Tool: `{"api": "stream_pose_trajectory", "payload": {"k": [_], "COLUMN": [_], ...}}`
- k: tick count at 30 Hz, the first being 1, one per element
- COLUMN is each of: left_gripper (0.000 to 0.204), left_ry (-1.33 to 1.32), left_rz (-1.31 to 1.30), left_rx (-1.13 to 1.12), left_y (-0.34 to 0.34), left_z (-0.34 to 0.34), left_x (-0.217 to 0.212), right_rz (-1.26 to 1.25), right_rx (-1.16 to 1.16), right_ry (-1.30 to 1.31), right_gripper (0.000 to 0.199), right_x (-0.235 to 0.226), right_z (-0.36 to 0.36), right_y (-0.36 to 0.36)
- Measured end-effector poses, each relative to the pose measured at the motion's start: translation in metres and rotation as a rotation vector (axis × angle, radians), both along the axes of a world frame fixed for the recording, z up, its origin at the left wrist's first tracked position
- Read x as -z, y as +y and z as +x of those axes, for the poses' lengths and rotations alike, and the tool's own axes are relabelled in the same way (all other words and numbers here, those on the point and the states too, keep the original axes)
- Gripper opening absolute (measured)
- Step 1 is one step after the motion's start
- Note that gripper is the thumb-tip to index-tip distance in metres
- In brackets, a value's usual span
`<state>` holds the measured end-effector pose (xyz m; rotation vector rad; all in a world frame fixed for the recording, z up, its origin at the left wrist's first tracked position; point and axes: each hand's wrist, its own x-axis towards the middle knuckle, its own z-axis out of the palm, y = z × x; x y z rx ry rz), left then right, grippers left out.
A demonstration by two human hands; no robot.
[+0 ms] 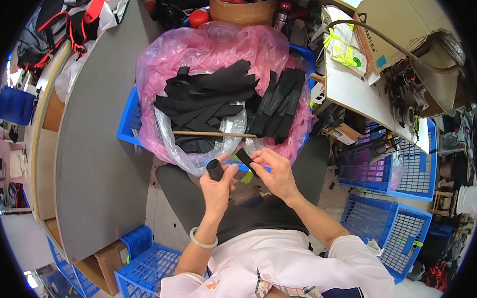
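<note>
Left hand [217,187] curled tight round a short black tube [214,169], near the lap, open end tipped up and far, axis near upright | right hand [273,174] pinches a black strip [245,158] slanting far-left toward that mouth | pink-bagged blue crate [126,131] of strips just beyond, within reach.

A small workshop for piecework, by the look of it. Blue plastic crates [391,170] stand about the floor, one lined with a pink plastic bag [214,45] full of black strips [210,100]. A cluttered surface [352,87] carries cardboard boxes [402,17] and cables.
</note>
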<state>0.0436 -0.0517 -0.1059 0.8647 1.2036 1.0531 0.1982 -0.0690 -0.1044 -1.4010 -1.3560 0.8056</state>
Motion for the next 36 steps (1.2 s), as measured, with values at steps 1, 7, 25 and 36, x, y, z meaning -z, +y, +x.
{"api": "stream_pose_trajectory", "payload": {"k": [1, 7, 25, 36], "left_gripper": [0.026, 0.009, 0.012, 0.014], "left_ry": [0.03, 0.005, -1.027, -0.832], "left_rz": [0.025, 0.061, -0.565, -0.444], "left_rx": [0.065, 0.228, -0.269, -0.32], "left_y": [0.001, 0.011, 0.053, 0.048], "left_z": [-0.002, -0.01, -0.007, 0.005], "left_x": [-0.008, -0.02, 0.001, 0.002], "right_rz": [0.088, 0.099, 0.306, 0.233], "right_rx": [-0.037, -0.235, 0.019, -0.068], "right_ry": [-0.16, -0.103, -0.206, -0.247], "right_gripper": [0.01, 0.01, 0.012, 0.011], "right_x": [0.002, 0.003, -0.027, -0.03], "right_z": [0.0, 0.001, -0.004, -0.016], "right_y": [-0.001, -0.002, 0.004, 0.009]}}
